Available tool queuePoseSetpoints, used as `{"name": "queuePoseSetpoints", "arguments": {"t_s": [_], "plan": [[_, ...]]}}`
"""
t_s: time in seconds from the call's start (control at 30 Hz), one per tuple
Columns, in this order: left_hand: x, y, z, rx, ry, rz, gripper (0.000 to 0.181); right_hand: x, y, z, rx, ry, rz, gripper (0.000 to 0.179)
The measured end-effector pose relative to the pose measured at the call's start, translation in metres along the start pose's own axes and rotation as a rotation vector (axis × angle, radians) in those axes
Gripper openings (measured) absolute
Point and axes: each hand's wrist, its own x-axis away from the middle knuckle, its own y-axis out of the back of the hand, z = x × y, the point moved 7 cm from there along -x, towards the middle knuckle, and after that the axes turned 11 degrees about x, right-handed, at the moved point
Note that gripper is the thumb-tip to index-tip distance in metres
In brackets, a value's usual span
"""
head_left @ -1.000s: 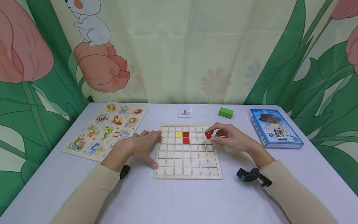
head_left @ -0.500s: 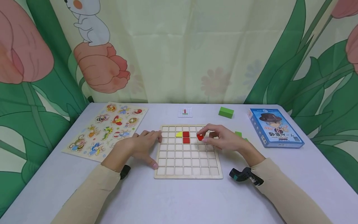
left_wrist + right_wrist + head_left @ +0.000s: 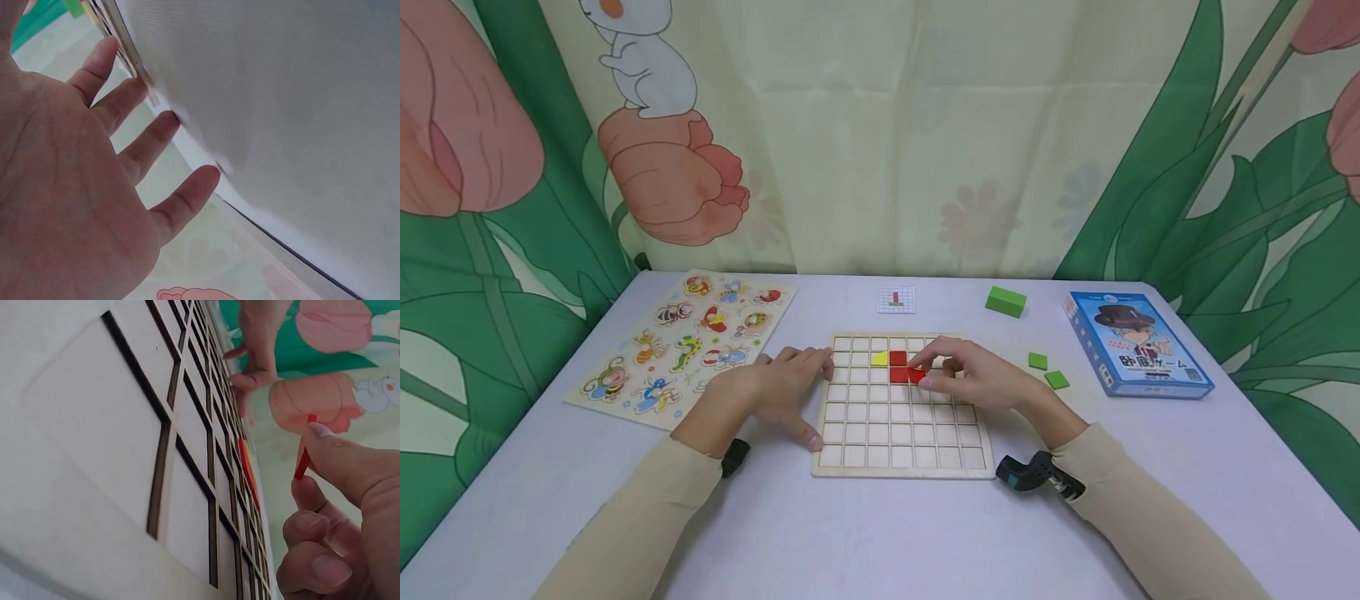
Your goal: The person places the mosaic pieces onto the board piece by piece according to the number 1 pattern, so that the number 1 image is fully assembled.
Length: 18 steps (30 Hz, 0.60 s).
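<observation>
In the head view, my right hand pinches a small red tile between thumb and fingers, over the upper part of a wooden grid board. The right wrist view shows that red tile edge-on, raised off the board. Two square red tiles fill neighbouring cells, one below the other, and a yellow tile with a curved side lies left of the upper one. My left hand rests with spread fingers along the board's left edge, thumb at the lower corner; its fingers look extended in the left wrist view.
Two green tiles lie right of the board. Behind are a green block and a small pattern card. A blue game box stands at right, an insect-picture sheet at left. A printed curtain hangs behind.
My right hand has moved left across the board with the red tile, up close to the placed red tiles. The green tiles have come into full view. My left hand stays put.
</observation>
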Motion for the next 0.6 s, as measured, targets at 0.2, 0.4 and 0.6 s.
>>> {"name": "queuePoseSetpoints", "arguments": {"t_s": [0.2,0.4,0.6], "plan": [[0.000,0.000,0.002,0.008,0.016,0.003,0.097,-0.006,-0.008,-0.001,0.017,-0.028,-0.001,0.032],[0.001,-0.001,0.002,0.009,0.008,0.007,0.098,-0.012,-0.014,0.003,0.039,-0.026,-0.004,0.030],[0.001,0.001,0.000,0.015,0.007,-0.006,0.095,-0.017,-0.015,0.005,0.151,-0.017,-0.021,0.029]]}}
